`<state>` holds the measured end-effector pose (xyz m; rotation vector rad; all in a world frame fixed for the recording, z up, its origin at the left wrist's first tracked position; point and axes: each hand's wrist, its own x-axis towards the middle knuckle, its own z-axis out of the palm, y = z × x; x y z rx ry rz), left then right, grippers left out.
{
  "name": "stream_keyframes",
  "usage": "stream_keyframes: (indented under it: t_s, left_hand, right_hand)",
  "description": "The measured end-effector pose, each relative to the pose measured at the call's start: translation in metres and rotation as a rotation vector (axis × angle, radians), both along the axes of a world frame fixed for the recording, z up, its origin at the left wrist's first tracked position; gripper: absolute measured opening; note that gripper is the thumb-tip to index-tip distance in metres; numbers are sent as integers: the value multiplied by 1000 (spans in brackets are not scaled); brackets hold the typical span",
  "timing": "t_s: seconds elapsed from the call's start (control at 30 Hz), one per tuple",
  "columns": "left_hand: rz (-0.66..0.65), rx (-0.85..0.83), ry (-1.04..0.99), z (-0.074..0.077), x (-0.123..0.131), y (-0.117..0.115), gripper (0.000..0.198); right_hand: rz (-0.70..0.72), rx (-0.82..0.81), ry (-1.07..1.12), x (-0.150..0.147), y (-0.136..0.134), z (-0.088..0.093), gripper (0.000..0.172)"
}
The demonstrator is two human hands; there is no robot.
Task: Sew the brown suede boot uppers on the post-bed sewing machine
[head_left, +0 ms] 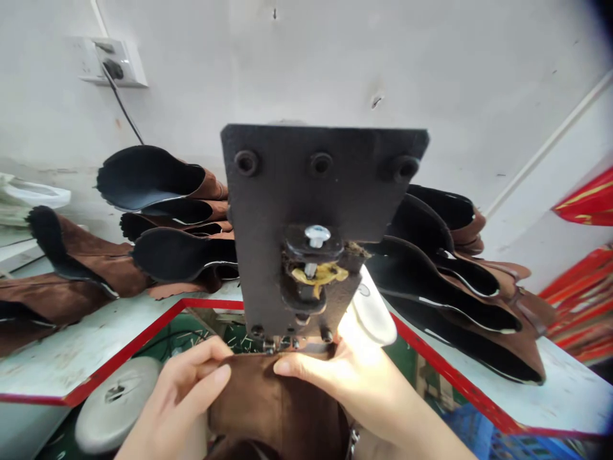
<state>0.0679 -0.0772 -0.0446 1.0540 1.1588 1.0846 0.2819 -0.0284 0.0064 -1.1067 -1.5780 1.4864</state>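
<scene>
A brown suede-like boot shaft (256, 396) hangs beneath a black machine head (268, 198), its top edge at the small metal parts under the head. My left hand (179, 386) grips its left upper edge between thumb and bent fingers. On the right, my right hand (366, 380) holds the same edge, thumb lying on top and the other fingers hidden behind. A bright white lamp (376, 313) shines just above my right hand. What lies directly under the head is mostly hidden.
Brown boots with black linings (167, 255) are piled on the left side of a white table with a red edge (119, 358), and more boots (445, 281) on the right. A grey metal wheel (117, 406) stands lower left, a blue crate (479, 434) lower right.
</scene>
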Motion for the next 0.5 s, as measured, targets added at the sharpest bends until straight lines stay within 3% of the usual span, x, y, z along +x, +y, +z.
stream_keyframes:
  t_s: [0.07, 0.13, 0.2, 0.33, 0.5]
  left_hand:
    - [-131, 72, 207, 15, -1, 13, 31]
    - [-99, 105, 401, 27, 5, 21, 24]
    - [-45, 106, 450, 32, 12, 24, 22]
    - [38, 66, 366, 21, 14, 17, 26]
    - [6, 60, 285, 7, -6, 10, 37]
  right_hand:
    - [10, 62, 0, -4, 0, 1, 24]
    - [38, 138, -11, -3, 1, 3, 21]
    - [78, 164, -59, 4, 6, 6, 22]
    - [174, 50, -313, 37, 18, 5, 18]
    - [112, 65, -475, 59, 16, 3, 16]
